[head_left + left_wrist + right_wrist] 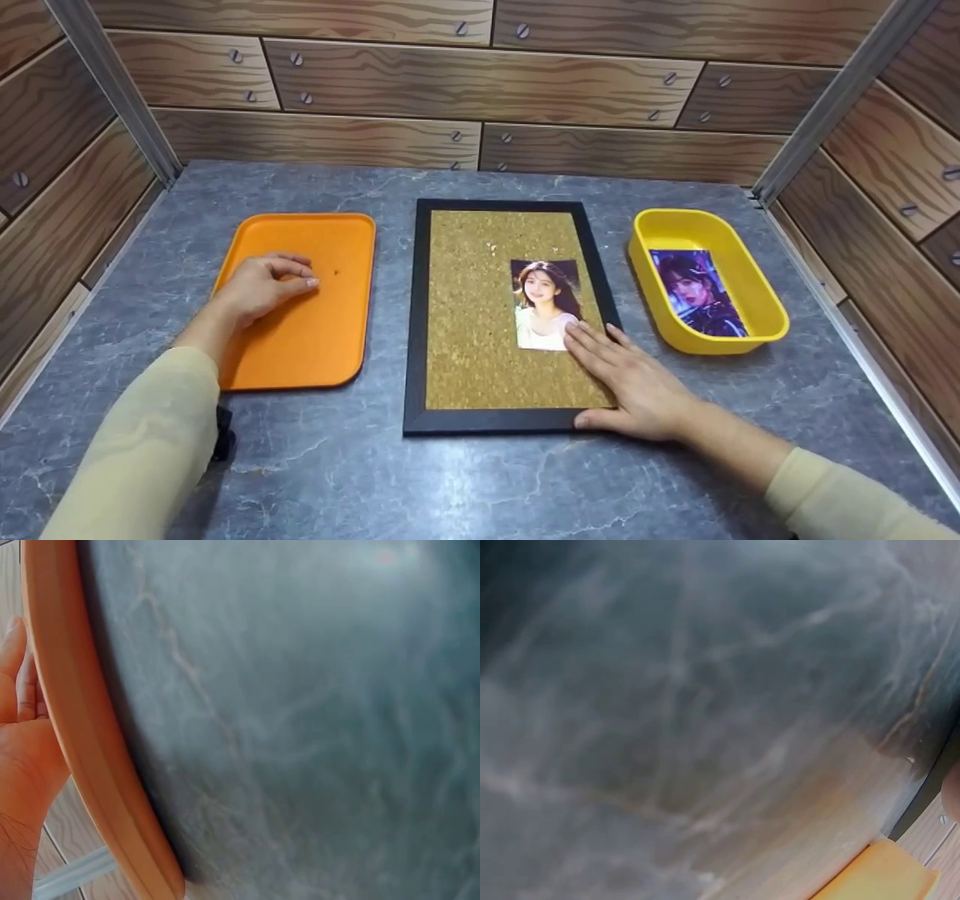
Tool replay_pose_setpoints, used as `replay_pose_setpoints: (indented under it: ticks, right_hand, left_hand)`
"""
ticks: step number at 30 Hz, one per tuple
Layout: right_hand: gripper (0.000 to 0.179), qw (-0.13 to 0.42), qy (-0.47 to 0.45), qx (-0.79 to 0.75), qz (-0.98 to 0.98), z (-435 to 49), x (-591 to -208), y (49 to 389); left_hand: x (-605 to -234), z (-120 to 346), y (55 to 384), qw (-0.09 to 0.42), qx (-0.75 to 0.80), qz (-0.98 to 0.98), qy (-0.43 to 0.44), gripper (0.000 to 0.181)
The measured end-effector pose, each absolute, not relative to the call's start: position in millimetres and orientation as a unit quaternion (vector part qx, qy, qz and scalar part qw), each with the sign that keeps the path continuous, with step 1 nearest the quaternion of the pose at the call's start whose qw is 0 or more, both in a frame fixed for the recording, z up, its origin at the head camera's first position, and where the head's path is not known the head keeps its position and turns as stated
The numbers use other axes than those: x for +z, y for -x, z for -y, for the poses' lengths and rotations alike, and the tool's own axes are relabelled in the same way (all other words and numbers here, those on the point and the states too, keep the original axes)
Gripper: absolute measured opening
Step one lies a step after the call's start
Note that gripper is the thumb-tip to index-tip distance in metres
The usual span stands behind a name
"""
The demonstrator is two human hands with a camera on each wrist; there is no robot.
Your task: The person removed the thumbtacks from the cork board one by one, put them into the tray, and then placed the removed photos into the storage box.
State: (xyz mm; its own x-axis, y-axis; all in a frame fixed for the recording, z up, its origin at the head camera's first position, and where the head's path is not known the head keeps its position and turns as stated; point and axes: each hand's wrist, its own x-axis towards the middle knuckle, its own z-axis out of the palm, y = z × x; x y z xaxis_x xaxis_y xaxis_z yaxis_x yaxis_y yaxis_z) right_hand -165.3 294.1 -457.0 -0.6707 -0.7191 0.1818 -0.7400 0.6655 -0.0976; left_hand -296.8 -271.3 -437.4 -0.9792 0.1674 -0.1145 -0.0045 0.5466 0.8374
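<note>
My right hand (637,390) lies flat across the lower right of a black-framed cork board (472,315). Its fingertips rest on the lower right corner of a portrait photo (546,304) that lies on the cork. The thumb lies along the board's bottom frame. Over an orange tray (330,330) on the left is my left hand (262,289), thumb and index finger bent close together. Whether anything small sits between them cannot be made out. A tiny dark speck (337,273) shows on the tray just past those fingertips.
To the board's right stands a yellow bin (757,300) holding another photo (697,291). Small whitish specks (491,249) show on the cork above the portrait. The grey marbled table (465,487) is bounded by wood-patterned panels (480,82) at the back and sides.
</note>
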Motion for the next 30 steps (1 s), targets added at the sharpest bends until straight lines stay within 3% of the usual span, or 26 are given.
replay_pose_setpoints:
  ticks: [30]
  right_hand:
    - [0.106,0.067,-0.403,0.086,0.909,-295.1,-458.1,165.2]
  left_hand:
    - [-439.4,271.0,296.4,0.091,0.467,-0.878,-0.050,0.032]
